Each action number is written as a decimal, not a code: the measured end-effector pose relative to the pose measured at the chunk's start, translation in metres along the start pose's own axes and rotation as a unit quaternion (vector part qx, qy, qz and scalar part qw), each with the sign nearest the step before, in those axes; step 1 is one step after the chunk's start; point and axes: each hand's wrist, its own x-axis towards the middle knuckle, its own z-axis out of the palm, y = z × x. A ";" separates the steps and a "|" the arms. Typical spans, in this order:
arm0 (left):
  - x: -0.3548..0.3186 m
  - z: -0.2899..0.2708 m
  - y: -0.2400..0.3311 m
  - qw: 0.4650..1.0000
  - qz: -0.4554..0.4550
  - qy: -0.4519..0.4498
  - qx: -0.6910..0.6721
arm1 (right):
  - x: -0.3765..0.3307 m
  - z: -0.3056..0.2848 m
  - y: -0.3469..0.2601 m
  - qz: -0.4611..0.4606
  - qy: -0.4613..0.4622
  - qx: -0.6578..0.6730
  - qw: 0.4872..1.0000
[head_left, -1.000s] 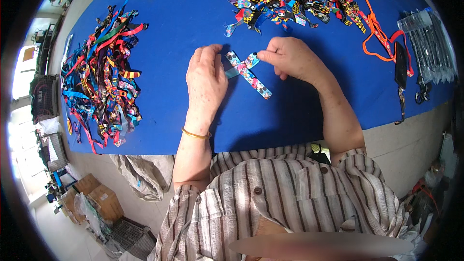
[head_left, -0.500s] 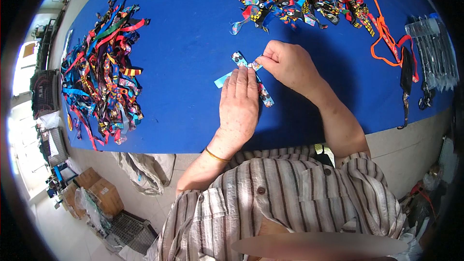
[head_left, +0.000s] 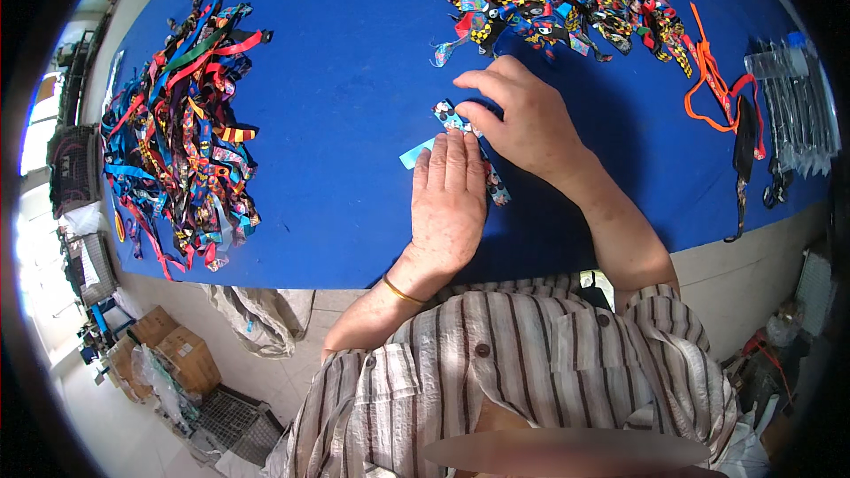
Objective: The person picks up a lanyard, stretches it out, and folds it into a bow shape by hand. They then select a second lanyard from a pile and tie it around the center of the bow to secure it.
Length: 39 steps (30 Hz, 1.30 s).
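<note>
A printed ribbon strap [head_left: 448,113], light blue with small cartoon figures, lies on the blue table, its parts crossing each other. My left hand [head_left: 449,204] rests flat over the crossing, fingers stretched out and pressing it down. A plain light-blue end [head_left: 416,153] sticks out beside the left fingers, and a printed end [head_left: 500,190] shows on the right of that hand. Just above and to the right of the strap is my right hand [head_left: 529,124], thumb and forefinger apart, with nothing visible between them. The left fingers hide the middle of the strap.
A pile of colourful straps [head_left: 190,137] lies at the left of the blue table [head_left: 345,115], a larger heap [head_left: 567,0] at the far side. To the right are an orange cord [head_left: 699,80], a black strap [head_left: 745,137] and clear plastic sleeves [head_left: 797,106].
My right thumb and forefinger have parted from their pinch on the strap, and that hand has opened. My left hand stays flat on the strap. The whole view has shifted slightly.
</note>
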 end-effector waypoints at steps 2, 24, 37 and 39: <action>-0.001 0.003 0.000 1.000 0.005 0.011 -0.010 | 0.004 0.005 -0.005 0.022 -0.052 -0.010 0.998; 0.000 0.005 0.005 1.000 -0.001 0.013 0.024 | -0.002 -0.012 0.009 0.078 -0.095 0.060 0.991; -0.003 0.002 0.004 0.999 0.011 0.015 0.040 | -0.011 -0.004 0.014 0.047 -0.076 0.010 0.996; -0.002 0.004 0.004 0.999 0.006 0.015 0.039 | -0.012 -0.002 0.019 0.032 -0.082 0.018 0.996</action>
